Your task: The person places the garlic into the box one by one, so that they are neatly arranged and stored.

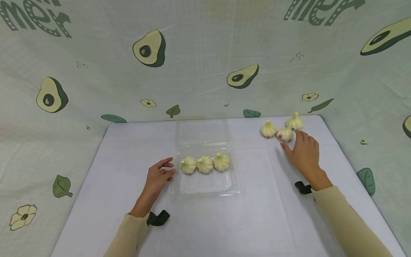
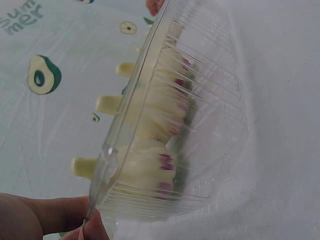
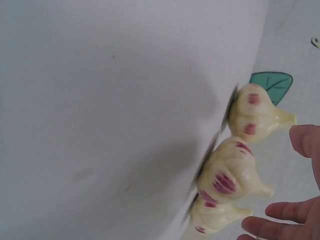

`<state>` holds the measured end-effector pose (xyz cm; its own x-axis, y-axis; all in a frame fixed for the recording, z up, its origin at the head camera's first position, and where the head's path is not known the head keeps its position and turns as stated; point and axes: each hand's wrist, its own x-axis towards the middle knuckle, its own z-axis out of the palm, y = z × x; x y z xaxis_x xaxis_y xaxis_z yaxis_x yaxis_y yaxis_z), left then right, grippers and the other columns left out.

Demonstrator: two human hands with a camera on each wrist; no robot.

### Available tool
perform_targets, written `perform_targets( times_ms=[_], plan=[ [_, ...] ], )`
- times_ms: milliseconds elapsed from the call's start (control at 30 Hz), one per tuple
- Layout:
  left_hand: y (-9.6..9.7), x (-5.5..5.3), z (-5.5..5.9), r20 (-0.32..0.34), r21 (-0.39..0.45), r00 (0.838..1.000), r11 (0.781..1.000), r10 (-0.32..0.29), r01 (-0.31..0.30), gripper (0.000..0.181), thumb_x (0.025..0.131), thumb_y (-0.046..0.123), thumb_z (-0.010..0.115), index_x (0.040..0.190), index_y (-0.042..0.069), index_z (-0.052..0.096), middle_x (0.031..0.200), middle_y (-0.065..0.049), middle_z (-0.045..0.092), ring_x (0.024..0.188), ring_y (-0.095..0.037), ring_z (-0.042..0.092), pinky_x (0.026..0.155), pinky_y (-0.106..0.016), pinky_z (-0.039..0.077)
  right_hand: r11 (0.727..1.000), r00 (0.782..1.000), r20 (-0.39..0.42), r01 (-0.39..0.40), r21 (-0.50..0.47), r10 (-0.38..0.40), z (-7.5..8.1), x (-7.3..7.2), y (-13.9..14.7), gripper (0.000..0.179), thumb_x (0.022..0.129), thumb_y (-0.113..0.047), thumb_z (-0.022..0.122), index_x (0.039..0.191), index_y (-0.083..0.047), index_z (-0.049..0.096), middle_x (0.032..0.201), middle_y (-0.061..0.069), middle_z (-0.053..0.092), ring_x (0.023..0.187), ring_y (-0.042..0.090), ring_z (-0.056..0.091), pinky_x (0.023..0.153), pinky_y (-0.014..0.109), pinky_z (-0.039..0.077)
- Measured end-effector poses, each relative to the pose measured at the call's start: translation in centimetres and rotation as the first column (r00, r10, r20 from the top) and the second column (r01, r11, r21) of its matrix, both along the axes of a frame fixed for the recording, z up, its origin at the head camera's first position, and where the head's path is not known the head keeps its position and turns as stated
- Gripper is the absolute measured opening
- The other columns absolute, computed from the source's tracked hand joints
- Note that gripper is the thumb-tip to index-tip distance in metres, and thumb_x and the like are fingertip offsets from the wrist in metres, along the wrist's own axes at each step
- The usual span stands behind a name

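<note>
A clear plastic clamshell box [image 1: 205, 187] lies with its lid folded back, holding a row of three garlic bulbs [image 1: 204, 164]. At its left edge, my left hand [image 1: 158, 178] pinches the rim between thumb and finger, as the left wrist view shows. Three more garlic bulbs stand close together at the back right: a left one [image 1: 268, 129], a front one [image 1: 285, 134] and a rear one [image 1: 294, 121]. Over the front one reaches my right hand [image 1: 303, 151], thumb and fingers spread. In the right wrist view its fingers [image 3: 280, 227] are apart from the bulbs.
The white table [image 1: 257, 221] ends at the back against a hanging cloth [image 1: 199, 78] printed with avocados and leaves. The box's raised lid [image 1: 202, 132] lies toward that back edge. A black wrist mount [image 1: 158, 218] sticks out from the left sleeve, another [image 1: 303, 187] from the right.
</note>
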<state>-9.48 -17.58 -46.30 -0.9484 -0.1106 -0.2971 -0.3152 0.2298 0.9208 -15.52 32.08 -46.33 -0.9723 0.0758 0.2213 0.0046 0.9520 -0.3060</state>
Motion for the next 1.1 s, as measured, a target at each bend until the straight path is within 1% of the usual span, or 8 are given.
perform_targets(
  times_ms=[300, 600, 933, 1100],
  plan=[
    [-0.1, -0.1, -0.2, -0.003, 0.013, 1.0, 1.0, 0.005, -0.005, 0.052, 0.099, -0.005, 0.068, 0.149, -0.001, 0.057, 0.123, -0.017, 0.06, 0.085, -0.013, 0.064, 0.067, -0.018, 0.056, 0.999, 0.999, 0.039, 0.021, -0.026, -0.02, -0.2, -1.5, 0.2, 0.07, 0.105, -0.037, 0.064, 0.144, 0.018, 0.045, 0.137, 0.043, 0.051, 0.126, 0.063, 0.046, 0.111, 0.073, 0.03],
    [-0.1, -0.1, -0.3, -0.008, 0.019, 1.0, 1.0, -0.002, 0.002, 0.052, 0.099, -0.006, 0.068, 0.149, -0.002, 0.056, 0.123, -0.017, 0.06, 0.085, -0.013, 0.064, 0.067, -0.018, 0.056, 0.999, 0.997, 0.079, 0.031, -0.043, -0.028, -0.5, -2.3, 0.2, 0.072, 0.107, -0.04, 0.062, 0.146, 0.018, 0.045, 0.134, 0.044, 0.052, 0.123, 0.064, 0.047, 0.109, 0.074, 0.031],
    [-0.2, -0.1, -0.3, -0.011, 0.02, 1.0, 1.0, -0.004, 0.004, 0.052, 0.099, -0.006, 0.068, 0.149, -0.001, 0.056, 0.122, -0.017, 0.06, 0.086, -0.014, 0.064, 0.068, -0.018, 0.057, 0.998, 0.998, 0.064, 0.025, -0.064, -0.021, -0.7, -2.7, 0.5, 0.068, 0.105, -0.034, 0.065, 0.142, 0.021, 0.047, 0.129, 0.047, 0.054, 0.117, 0.066, 0.051, 0.102, 0.076, 0.035],
    [-0.1, -0.1, -0.2, -0.009, 0.013, 1.0, 1.0, -0.002, 0.002, 0.052, 0.099, -0.005, 0.069, 0.149, -0.001, 0.057, 0.122, -0.017, 0.06, 0.086, -0.014, 0.065, 0.068, -0.019, 0.057, 0.996, 0.998, 0.062, 0.026, -0.087, -0.02, -1.0, -3.0, 0.6, 0.068, 0.104, -0.032, 0.069, 0.142, 0.019, 0.047, 0.126, 0.045, 0.057, 0.113, 0.064, 0.054, 0.099, 0.075, 0.038]
  ],
)
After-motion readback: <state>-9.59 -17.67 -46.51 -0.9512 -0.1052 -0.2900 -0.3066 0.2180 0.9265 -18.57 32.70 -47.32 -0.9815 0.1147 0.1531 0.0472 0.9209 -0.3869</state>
